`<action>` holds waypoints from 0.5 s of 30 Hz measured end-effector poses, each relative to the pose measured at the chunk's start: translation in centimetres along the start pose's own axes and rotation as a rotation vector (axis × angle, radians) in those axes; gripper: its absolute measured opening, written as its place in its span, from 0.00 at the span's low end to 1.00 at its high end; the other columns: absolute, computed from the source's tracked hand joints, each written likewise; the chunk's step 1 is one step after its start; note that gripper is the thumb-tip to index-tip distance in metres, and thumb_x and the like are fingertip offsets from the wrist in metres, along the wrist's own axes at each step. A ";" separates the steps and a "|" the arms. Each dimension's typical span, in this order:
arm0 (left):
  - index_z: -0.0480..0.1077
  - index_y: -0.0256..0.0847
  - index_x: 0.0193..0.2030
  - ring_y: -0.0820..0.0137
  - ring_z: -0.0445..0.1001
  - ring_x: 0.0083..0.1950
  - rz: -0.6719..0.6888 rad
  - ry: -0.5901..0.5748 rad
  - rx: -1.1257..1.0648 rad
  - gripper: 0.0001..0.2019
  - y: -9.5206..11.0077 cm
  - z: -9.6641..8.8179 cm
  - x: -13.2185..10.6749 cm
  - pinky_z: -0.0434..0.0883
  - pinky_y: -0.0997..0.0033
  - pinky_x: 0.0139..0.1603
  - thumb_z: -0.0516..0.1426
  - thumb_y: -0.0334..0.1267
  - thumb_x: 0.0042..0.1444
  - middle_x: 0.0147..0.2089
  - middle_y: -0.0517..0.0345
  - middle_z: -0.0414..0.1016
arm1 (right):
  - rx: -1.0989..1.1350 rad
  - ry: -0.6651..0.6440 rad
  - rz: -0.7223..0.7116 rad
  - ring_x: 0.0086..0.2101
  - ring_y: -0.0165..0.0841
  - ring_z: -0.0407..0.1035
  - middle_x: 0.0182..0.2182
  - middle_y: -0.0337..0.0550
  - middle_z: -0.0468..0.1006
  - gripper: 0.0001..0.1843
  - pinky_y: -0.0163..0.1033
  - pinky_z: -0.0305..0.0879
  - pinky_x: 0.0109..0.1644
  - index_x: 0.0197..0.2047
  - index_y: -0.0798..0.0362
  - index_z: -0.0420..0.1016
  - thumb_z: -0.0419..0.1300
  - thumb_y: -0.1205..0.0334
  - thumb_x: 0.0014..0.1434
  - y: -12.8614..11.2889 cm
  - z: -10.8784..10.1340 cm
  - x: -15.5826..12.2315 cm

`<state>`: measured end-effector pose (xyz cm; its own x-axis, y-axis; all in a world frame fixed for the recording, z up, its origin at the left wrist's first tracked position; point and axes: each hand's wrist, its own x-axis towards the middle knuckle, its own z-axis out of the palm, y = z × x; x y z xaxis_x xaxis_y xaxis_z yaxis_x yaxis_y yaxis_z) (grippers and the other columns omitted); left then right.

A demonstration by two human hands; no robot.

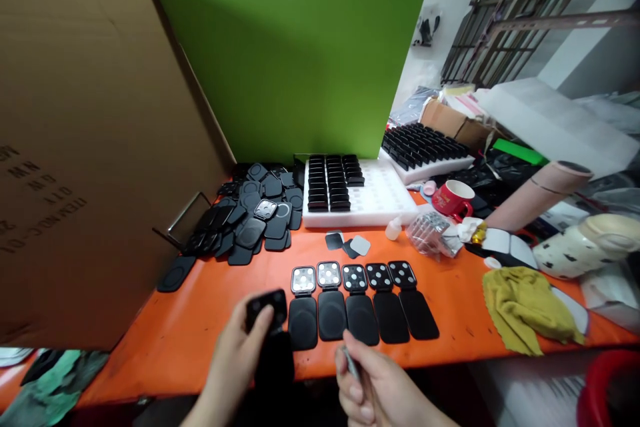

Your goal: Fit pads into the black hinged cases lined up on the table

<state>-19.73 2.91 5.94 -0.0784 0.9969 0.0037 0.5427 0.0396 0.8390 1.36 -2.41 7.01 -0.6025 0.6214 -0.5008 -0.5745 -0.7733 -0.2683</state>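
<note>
At the table's front edge, my left hand (241,340) grips a black hinged two-panel pad (274,361), its thumb on the upper panel. The lower panel hangs in dark shadow. Closed around a small silvery piece (351,365) is my right hand (373,383); the piece's kind cannot be made out. Between and beyond the hands lies a row of several similar unfolded pads (333,315). Their upper panels carry round spots; the two leftmost panels (303,279) look whitish, the others black. Behind the row are loose grey and black square sheets (359,245).
A pile of black pads (250,233) sits left on the orange table (200,310), beside a large carton (85,147). White foam trays (357,219) hold black pieces. Toward the right are a small dropper bottle (393,228), red mug (454,199), yellow cloth (520,312) and tumblers (540,193).
</note>
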 end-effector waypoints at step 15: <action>0.66 0.46 0.50 0.56 0.63 0.51 0.084 0.112 0.550 0.16 -3.0 4.1 6.5 0.61 0.53 0.49 0.49 0.40 0.56 0.49 0.49 0.65 | 0.009 0.147 -0.089 0.11 0.18 0.49 0.11 0.30 0.59 0.20 0.26 0.36 0.16 0.25 0.56 0.66 0.62 0.46 0.46 -0.1 -3.6 -1.0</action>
<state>-18.38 9.55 1.23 -0.0884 0.9860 0.1413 0.9043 0.0199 0.4264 3.99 -3.45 4.60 -0.4623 0.6615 -0.5905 -0.6273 -0.7147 -0.3096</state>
